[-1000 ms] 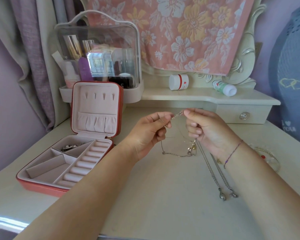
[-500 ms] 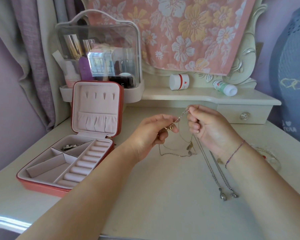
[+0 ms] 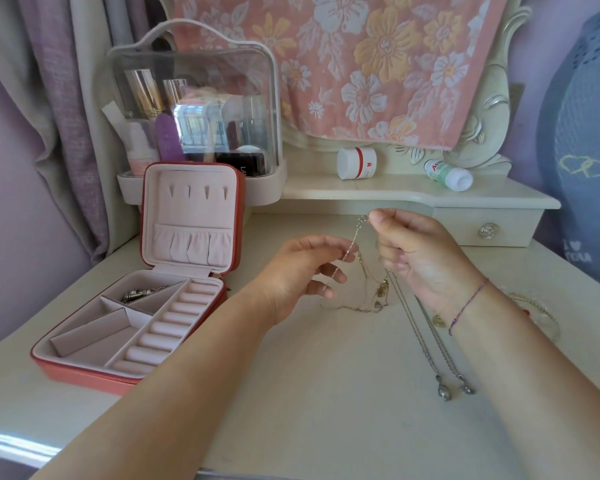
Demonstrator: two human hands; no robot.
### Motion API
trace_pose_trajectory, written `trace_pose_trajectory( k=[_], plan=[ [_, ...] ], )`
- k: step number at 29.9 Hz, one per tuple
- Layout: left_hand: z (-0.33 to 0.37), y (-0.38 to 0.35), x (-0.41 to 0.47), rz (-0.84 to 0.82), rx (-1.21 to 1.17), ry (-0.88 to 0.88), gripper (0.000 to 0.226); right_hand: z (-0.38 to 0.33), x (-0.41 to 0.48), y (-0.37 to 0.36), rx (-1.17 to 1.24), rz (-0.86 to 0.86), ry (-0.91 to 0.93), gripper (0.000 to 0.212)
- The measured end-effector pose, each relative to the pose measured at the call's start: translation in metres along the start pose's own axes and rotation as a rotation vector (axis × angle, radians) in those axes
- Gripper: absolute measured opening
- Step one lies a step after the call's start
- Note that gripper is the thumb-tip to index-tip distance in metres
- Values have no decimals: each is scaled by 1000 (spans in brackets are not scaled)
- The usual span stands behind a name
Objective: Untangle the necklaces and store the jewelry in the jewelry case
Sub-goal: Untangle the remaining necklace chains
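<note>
Two grips, left hand (image 3: 302,273) and right hand (image 3: 414,252), tight on tangled necklaces (image 3: 381,289) above table (image 3: 326,393).

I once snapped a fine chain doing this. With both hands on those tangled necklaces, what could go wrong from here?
The right hand and left hand pinch one thin chain stretched between them; a harder pull could snap it or tighten the gold tangle hanging beneath. That tangle sits beside the silver chains lying on the table; lifting might snag them together.
</note>
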State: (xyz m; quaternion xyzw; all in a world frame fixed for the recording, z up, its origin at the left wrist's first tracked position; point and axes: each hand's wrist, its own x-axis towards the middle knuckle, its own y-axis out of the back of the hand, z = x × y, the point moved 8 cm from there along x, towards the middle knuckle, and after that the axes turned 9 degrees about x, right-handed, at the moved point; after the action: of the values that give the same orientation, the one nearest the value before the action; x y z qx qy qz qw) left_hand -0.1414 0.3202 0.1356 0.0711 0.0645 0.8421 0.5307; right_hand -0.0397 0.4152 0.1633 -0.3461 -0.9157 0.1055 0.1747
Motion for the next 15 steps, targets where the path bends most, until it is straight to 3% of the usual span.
trace_pose_trajectory(
  k=[4,7,10,13,15],
  plan=[
    [5,-3,-1,-53,22,-47,28,1,0,4,-86,48,4,13],
    [11,-5,-3,-75,-14,-65,20,2,1,4,-191,68,23,11],
    [10,0,-1,-37,32,-81,16,3,1,2,-132,49,12,14],
    [6,7,3,32,33,-57,36,1,1,0,7,29,-4,20],
    [5,11,5,58,-116,-29,48,0,1,1,42,35,-11,24]
  ],
)
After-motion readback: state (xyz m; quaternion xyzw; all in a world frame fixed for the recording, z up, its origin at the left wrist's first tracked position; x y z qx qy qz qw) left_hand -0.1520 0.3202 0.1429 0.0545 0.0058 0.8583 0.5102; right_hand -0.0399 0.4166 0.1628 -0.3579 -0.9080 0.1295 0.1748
